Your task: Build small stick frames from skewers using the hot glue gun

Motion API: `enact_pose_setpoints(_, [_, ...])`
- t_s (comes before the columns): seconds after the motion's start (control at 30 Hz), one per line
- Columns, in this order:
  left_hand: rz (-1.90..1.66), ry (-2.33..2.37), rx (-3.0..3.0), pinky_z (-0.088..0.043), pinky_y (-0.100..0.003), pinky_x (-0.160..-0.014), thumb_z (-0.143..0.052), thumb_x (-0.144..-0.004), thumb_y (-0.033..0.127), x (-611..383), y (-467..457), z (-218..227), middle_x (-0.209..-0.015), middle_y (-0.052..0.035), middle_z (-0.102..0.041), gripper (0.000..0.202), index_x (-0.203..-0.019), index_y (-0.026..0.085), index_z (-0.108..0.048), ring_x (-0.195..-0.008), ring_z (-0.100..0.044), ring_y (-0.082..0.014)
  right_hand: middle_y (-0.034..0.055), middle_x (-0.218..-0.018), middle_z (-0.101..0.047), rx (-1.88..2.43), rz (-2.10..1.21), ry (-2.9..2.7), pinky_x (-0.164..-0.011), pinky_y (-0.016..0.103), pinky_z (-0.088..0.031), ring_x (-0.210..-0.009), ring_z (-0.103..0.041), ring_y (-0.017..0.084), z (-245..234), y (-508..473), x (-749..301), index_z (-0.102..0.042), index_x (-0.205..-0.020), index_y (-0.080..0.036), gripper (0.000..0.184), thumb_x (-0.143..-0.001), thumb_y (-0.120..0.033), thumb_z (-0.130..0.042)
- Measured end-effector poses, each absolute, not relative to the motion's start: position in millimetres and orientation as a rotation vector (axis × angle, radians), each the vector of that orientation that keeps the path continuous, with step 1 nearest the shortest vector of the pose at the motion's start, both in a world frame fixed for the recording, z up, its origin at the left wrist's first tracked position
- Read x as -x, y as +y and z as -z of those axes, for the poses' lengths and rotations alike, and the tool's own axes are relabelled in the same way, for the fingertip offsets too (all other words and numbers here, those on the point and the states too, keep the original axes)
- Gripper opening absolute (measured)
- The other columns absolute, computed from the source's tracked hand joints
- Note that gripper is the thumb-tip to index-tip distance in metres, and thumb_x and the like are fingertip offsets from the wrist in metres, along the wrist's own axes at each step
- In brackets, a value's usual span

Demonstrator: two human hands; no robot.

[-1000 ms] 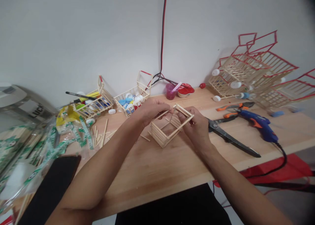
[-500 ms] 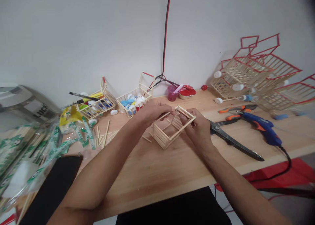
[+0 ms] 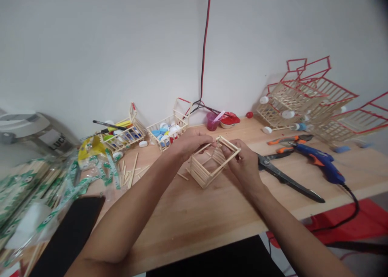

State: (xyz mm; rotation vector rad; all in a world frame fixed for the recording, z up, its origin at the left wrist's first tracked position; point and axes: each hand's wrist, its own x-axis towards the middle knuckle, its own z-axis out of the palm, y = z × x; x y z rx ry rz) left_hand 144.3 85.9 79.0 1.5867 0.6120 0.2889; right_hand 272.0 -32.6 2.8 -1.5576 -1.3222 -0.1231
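Observation:
A small open box frame of pale wooden sticks [image 3: 209,165] rests tilted on the wooden table [image 3: 194,212] in the middle of the view. My left hand [image 3: 189,142] curls over its far left top rail, fingers closed on the sticks. My right hand [image 3: 245,163] pinches the right top rail with thumb and fingers. Both hands hold the frame between them.
Large scissors [image 3: 285,176], orange pliers [image 3: 287,141] and a blue glue gun [image 3: 319,161] lie to the right. Finished red-edged stick baskets [image 3: 306,97] stand at the back right. Two small baskets of bottle caps [image 3: 166,127], loose sticks [image 3: 129,172] and plastic stick packets [image 3: 33,196] lie left.
The view has shifted slightly. My hands and the stick frame keep almost the same grip and place, the frame turned a touch.

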Motion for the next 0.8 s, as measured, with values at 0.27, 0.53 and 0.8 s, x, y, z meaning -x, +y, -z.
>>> enact_pose_setpoints(0.27, [-0.306,0.667,-1.612,-0.025,-0.019,-0.045,-0.056,-0.076,0.014,-142.2,80.0,-85.6,-0.045,0.0032,-0.048,0.019,-0.058,0.011,-0.063,-0.042,-0.037,-0.0044,0.0037,-0.077,-0.059,1.546,0.148,-1.335,-0.058,0.028,-0.040,-0.067,-0.054,0.015,-4.9,-32.1,-270.6,-0.064,-0.083,-0.018,0.016,-0.089,-0.028,-0.052])
enact_pose_setpoints(0.53, [-0.296,0.692,-1.597,-0.026,-0.019,-0.045,-0.057,-0.076,0.013,-142.4,78.2,-87.2,-0.044,0.0034,-0.047,0.021,-0.055,0.012,-0.060,-0.042,-0.038,-0.0044,0.0020,-0.076,-0.058,1.569,0.134,-1.319,-0.059,0.027,-0.039,-0.066,-0.053,0.014,-2.8,-33.7,-271.3,-0.061,-0.079,-0.019,0.015,-0.088,-0.027,-0.054])
enact_pose_setpoints(0.8, [-0.289,0.693,-1.606,-0.021,-0.021,-0.044,-0.058,-0.074,0.016,-142.9,80.8,-83.8,-0.043,0.0036,-0.047,0.017,-0.058,0.011,-0.062,-0.040,-0.036,-0.0046,0.0028,-0.078,-0.059,1.549,0.105,-1.323,-0.061,0.028,-0.039,-0.069,-0.054,0.015,-2.0,-33.2,-272.4,-0.062,-0.079,-0.019,0.015,-0.088,-0.026,-0.053])
